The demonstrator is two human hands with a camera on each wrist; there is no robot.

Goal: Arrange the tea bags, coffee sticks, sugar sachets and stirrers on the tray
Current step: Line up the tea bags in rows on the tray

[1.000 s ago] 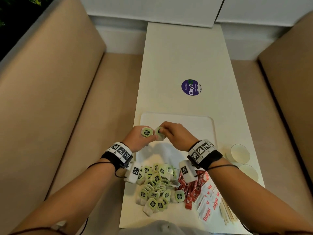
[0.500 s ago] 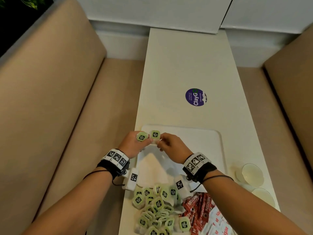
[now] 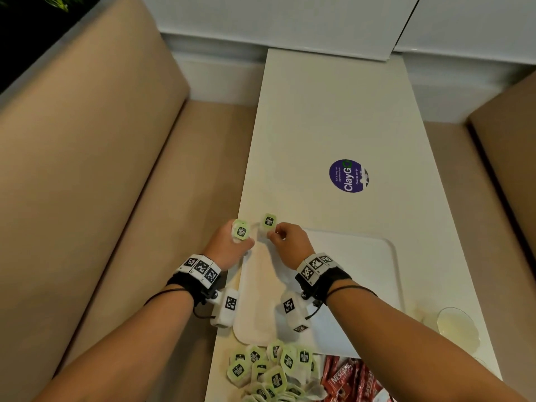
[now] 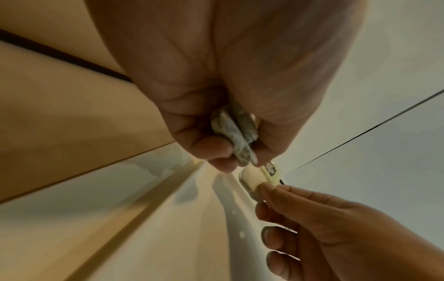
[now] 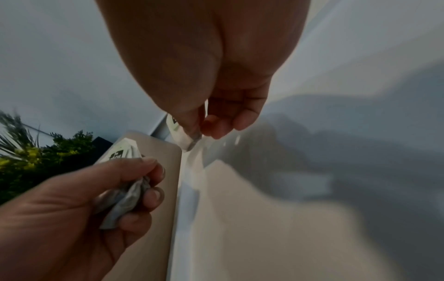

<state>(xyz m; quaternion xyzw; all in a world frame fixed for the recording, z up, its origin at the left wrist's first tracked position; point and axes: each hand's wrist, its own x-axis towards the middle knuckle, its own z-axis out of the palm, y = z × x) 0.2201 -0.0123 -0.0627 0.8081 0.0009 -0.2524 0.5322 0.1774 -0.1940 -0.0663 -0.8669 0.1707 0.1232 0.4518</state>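
Both hands have been carried forward since a second ago, from mid-tray to its far left corner. Left hand [image 3: 229, 245] is curled round a small bunch of tea bags [image 4: 234, 131] (two or three, hard to separate in the wrist view), one green tag [image 3: 240, 230] sticking up above the knuckles. Right hand [image 3: 290, 242] pinches a single tea bag [image 3: 269, 221] between thumb and forefinger, held upright just over the tray [image 3: 362, 256] corner; whether its lower edge already touches the tray cannot be told.

Handling, as judged: the bags are light, soft and easily crushed, with thin paper that could tear and strings that could tangle. A gentle pinch at the top edge or the stiffer tag is advised, not a squeeze on the pouch.

Counts in the head view:
- tea bags in hand: one right, a few left
- loose tea bag pile [image 3: 269, 372] on the table, near edge of the tray: over a dozen tags visible, exact count not possible (overlapping, cut by the frame)
- coffee sticks [image 3: 348, 381]: several red ones, beside the pile, partly out of frame
- sugar sachets, stirrers: not in view now
- glass cups [image 3: 455, 326]: one plainly seen, right of the tray

Nothing is yet seen lying on the tray.
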